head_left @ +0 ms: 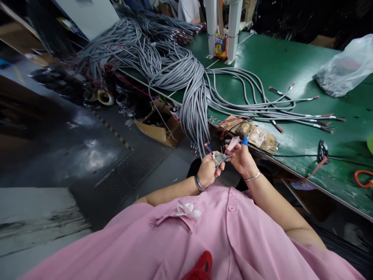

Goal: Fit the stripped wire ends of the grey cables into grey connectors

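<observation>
Close to my body, just off the table's edge, my left hand [208,170] is closed around a grey cable bundle [219,158]. Thin coloured wire ends [208,148] stick out above that fist, blue and orange among them. My right hand [243,158] is beside it, fingers bent in at more wire ends [231,156]. A blue cover [245,140] sits on one of its fingertips. A pale pink strip [233,143] shows at its fingers; whether it is held or wrapped on a finger I cannot tell. What its fingertips pinch is too small to make out.
Many grey cables [190,74] drape over the green table [279,58] and hang off its edge. A worn cardboard-covered block [253,134] lies at the near edge. A clear plastic bag [346,68] sits right, white posts [234,31] behind. An open carton [160,130] is below.
</observation>
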`<state>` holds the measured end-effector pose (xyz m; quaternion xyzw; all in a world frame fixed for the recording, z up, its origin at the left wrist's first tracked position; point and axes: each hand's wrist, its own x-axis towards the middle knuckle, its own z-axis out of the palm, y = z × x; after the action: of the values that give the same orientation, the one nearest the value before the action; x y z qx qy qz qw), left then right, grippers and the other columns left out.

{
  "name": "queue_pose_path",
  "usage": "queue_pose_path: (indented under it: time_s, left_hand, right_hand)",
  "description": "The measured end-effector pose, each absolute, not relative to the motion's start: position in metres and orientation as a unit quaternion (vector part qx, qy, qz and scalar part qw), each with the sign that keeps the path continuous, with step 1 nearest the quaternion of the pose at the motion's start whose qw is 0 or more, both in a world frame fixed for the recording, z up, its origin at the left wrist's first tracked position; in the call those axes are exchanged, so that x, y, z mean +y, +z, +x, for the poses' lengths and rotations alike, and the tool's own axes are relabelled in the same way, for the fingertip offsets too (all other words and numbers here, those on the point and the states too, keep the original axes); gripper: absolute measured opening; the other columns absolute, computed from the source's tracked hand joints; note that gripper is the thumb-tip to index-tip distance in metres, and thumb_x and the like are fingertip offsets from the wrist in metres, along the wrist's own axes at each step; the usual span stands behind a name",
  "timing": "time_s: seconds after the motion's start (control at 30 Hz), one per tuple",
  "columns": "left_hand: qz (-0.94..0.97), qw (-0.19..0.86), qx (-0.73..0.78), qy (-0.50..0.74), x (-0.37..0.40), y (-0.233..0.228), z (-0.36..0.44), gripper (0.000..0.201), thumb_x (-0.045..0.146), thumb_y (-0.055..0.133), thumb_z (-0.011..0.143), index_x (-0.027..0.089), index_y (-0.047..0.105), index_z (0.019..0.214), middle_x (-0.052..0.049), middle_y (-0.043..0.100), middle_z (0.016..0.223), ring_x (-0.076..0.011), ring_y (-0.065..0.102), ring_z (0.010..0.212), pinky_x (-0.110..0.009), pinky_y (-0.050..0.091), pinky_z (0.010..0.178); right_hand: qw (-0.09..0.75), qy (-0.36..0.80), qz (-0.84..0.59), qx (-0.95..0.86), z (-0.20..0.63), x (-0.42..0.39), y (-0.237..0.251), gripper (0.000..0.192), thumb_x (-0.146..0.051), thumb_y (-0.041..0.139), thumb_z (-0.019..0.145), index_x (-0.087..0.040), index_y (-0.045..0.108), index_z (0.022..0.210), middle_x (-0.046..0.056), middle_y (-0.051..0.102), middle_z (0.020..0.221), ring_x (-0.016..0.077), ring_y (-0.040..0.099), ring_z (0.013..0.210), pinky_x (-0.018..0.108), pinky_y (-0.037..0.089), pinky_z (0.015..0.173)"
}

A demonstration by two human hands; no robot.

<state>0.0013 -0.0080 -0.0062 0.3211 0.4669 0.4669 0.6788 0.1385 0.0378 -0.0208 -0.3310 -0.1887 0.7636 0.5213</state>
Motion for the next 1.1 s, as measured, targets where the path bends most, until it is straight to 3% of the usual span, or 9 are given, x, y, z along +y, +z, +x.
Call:
queue_pose_path:
  time_s: [0.07, 0.17, 0.33, 0.57, 0.73, 0.93, 1.1]
  left_hand:
    - [0.333, 0.673, 0.471, 0.463, -0.011, -0.007, -0.002, 0.03, 0.044, 0.065, 0.074, 0.018, 0.05, 0.076, 0.004, 0.056, 0.051, -0.0039, 0.034, 0.03, -0.019, 0.019, 0.031]
    - [0.365, 0.66, 0.475, 0.454, -0.014, -0.008, -0.006, 0.03, 0.044, 0.064, 0.076, 0.017, 0.05, 0.073, 0.004, 0.056, 0.052, -0.004, 0.036, 0.031, -0.019, 0.022, 0.032]
    - [0.429, 0.651, 0.474, 0.41, -0.018, -0.011, -0.009, 0.031, 0.044, 0.064, 0.076, 0.016, 0.051, 0.07, 0.004, 0.057, 0.052, -0.0037, 0.039, 0.032, -0.018, 0.024, 0.033]
    - [0.456, 0.678, 0.466, 0.34, -0.016, -0.007, -0.01, 0.03, 0.042, 0.066, 0.074, 0.015, 0.054, 0.07, 0.003, 0.057, 0.05, -0.004, 0.04, 0.031, -0.018, 0.022, 0.032]
    - [0.408, 0.687, 0.464, 0.383, -0.014, -0.003, -0.011, 0.032, 0.045, 0.067, 0.073, 0.016, 0.052, 0.07, 0.003, 0.057, 0.05, -0.0041, 0.039, 0.03, -0.018, 0.017, 0.031]
    - [0.377, 0.702, 0.444, 0.409, -0.007, 0.002, -0.007, 0.031, 0.044, 0.069, 0.071, 0.016, 0.054, 0.072, 0.003, 0.056, 0.048, -0.0046, 0.038, 0.029, -0.019, 0.016, 0.029]
    - [0.36, 0.713, 0.432, 0.418, 0.001, 0.006, -0.002, 0.031, 0.042, 0.07, 0.07, 0.016, 0.054, 0.071, 0.003, 0.055, 0.046, -0.0043, 0.035, 0.028, -0.019, 0.017, 0.029]
  right_hand:
    - [0.469, 0.784, -0.333, -0.231, 0.146, 0.031, -0.019, 0.057, -0.074, 0.056, 0.071, -0.019, 0.066, 0.082, 0.004, 0.068, 0.081, 0.0131, 0.06, 0.062, 0.027, 0.052, 0.056]
    - [0.409, 0.783, -0.357, -0.305, 0.153, 0.019, -0.018, 0.044, -0.06, 0.07, 0.069, -0.018, 0.067, 0.082, 0.003, 0.067, 0.078, 0.0125, 0.059, 0.063, 0.026, 0.051, 0.059]
    - [0.433, 0.693, -0.41, -0.406, 0.153, 0.007, -0.016, 0.024, -0.037, 0.076, 0.07, -0.017, 0.067, 0.078, -0.001, 0.063, 0.069, 0.0092, 0.053, 0.059, 0.023, 0.044, 0.06]
    - [0.425, 0.649, -0.406, -0.482, 0.154, 0.003, -0.009, 0.023, -0.04, 0.074, 0.073, -0.018, 0.069, 0.076, 0.0, 0.064, 0.07, 0.0117, 0.054, 0.064, 0.027, 0.044, 0.065]
    - [0.45, 0.732, -0.371, -0.351, 0.167, 0.01, -0.027, 0.032, -0.048, 0.074, 0.072, -0.018, 0.07, 0.085, 0.002, 0.066, 0.077, 0.0116, 0.057, 0.063, 0.028, 0.049, 0.065]
    - [0.472, 0.758, -0.368, -0.258, 0.166, 0.032, -0.03, 0.051, -0.068, 0.056, 0.076, -0.019, 0.067, 0.087, 0.003, 0.067, 0.08, 0.0099, 0.054, 0.057, 0.025, 0.048, 0.056]
    - [0.532, 0.689, -0.375, -0.319, 0.148, 0.038, -0.017, 0.041, -0.058, 0.066, 0.075, -0.017, 0.065, 0.076, 0.0, 0.062, 0.067, 0.0093, 0.049, 0.054, 0.022, 0.04, 0.05]
